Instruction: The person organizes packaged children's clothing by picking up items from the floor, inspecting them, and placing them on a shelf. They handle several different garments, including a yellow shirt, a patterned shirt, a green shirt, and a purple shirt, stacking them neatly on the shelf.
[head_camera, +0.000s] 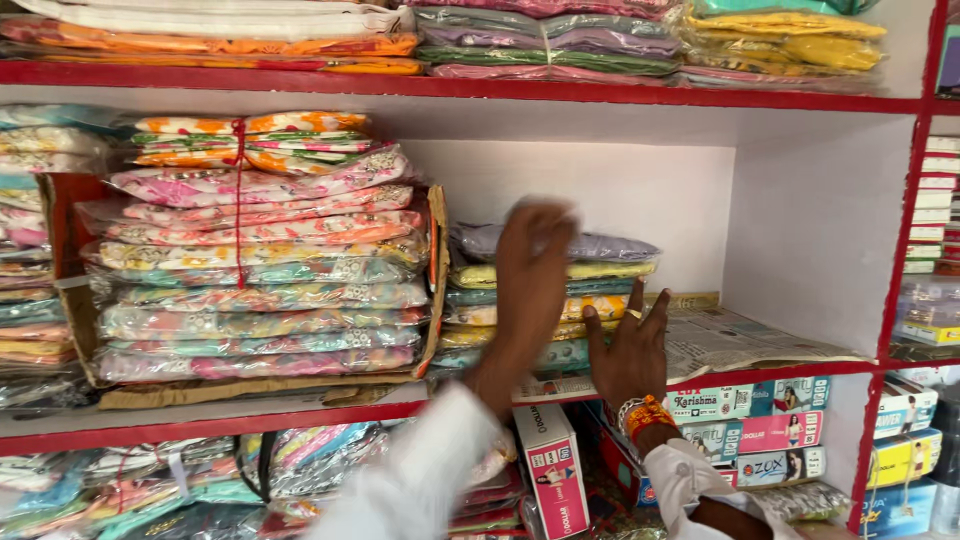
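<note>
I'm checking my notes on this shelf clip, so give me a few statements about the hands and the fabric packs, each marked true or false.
1. Both hands touch the small stack of folded fabric packs. True.
2. The left hand lies on the newspaper. False: it reaches onto the stack's top.
3. The right hand wears a ring and wrist threads. True.
4. The tall floral stack sits in a plastic crate. False: it sits in a cardboard box.
5. The shelf edges are blue. False: they are red.

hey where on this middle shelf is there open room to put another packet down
Free: the newspaper-lined stretch between the short packet stack and the right wall. Left is crowded by the cardboard box of packets. Both hands, left hand and right hand, touch the short stack.
</note>
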